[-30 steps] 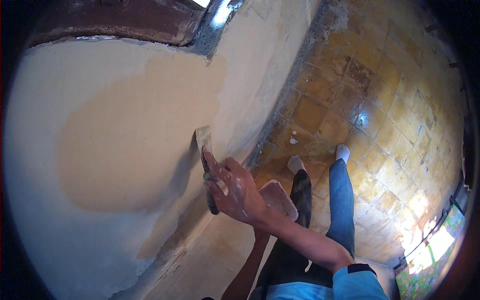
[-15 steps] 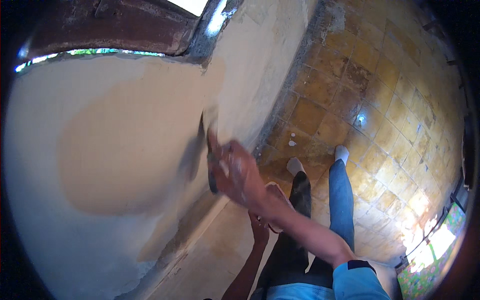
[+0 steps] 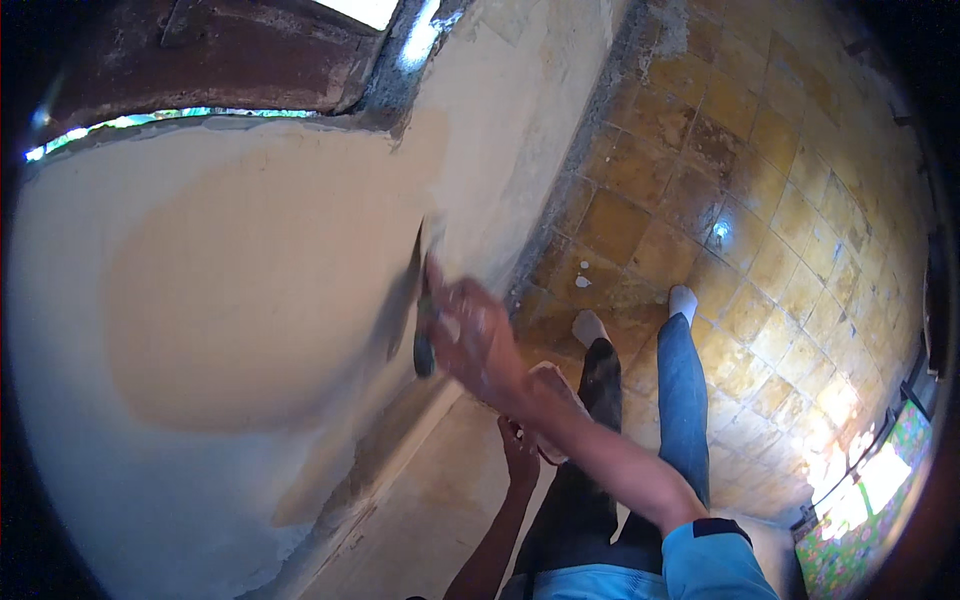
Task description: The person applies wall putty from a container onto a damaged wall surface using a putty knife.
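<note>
My right hand (image 3: pixel 472 342) is closed round a putty knife (image 3: pixel 424 352) with a dark green handle, index finger reaching along the blade, which lies against the pale plastered wall (image 3: pixel 70 300) at the edge of a darker beige patch (image 3: pixel 220 280). Hand and blade are blurred, and white smears show on the skin. My left hand (image 3: pixel 520 462) is lower, gripping a pale, putty-smeared board (image 3: pixel 548 380) that is partly hidden behind my right forearm.
A brown sill-like edge (image 3: pixel 230 60) with bright gaps tops the wall. My socked feet (image 3: pixel 683 303) are on worn yellow floor tiles (image 3: pixel 760 180) with white spots, right of the wall. A flowered cloth or panel (image 3: pixel 840 560) lies in bright light at lower right.
My right hand and the knife have moved upward along the wall and slightly right. My left hand and the board sit slightly lower. The top of the wall has shifted a little in view.
</note>
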A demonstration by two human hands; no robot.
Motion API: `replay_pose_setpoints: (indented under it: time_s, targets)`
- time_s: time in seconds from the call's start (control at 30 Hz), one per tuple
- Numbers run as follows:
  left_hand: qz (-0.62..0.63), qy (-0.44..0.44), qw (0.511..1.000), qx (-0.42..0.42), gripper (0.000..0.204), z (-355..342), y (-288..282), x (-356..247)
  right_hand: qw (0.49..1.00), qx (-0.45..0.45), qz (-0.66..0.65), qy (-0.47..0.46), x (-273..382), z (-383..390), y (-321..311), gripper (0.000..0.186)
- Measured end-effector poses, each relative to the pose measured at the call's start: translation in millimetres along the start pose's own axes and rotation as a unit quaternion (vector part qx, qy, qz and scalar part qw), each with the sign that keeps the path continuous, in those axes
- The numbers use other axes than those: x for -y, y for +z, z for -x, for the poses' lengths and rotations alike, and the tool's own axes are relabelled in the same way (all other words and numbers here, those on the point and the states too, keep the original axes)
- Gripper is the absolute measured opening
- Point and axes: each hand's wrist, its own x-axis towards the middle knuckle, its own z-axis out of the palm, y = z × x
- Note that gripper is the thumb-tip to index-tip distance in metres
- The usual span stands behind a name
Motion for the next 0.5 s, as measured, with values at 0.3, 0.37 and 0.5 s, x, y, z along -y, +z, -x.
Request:
replay_pose_setpoints:
  time_s: [0.3,0.37,0.5]
  targets:
    - [-0.001,-0.019,1.0,-0.012,0.046,-8.2,-8.6,17.8,0.989,-0.052,0.118,-0.077,-21.5,-42.9,-40.3,0.048]
    - [0.015,-0.009,1.0,-0.014,0.047,-6.0,-9.0,19.3,0.992,-0.065,0.104,-0.006,-20.2,-70.3,-46.8,0.039]
    - [0.001,-0.002,1.0,-0.006,0.047,-5.0,-8.1,19.1,1.0,-0.014,0.013,0.007,-45.1,-20.2,-13.4,0.05]
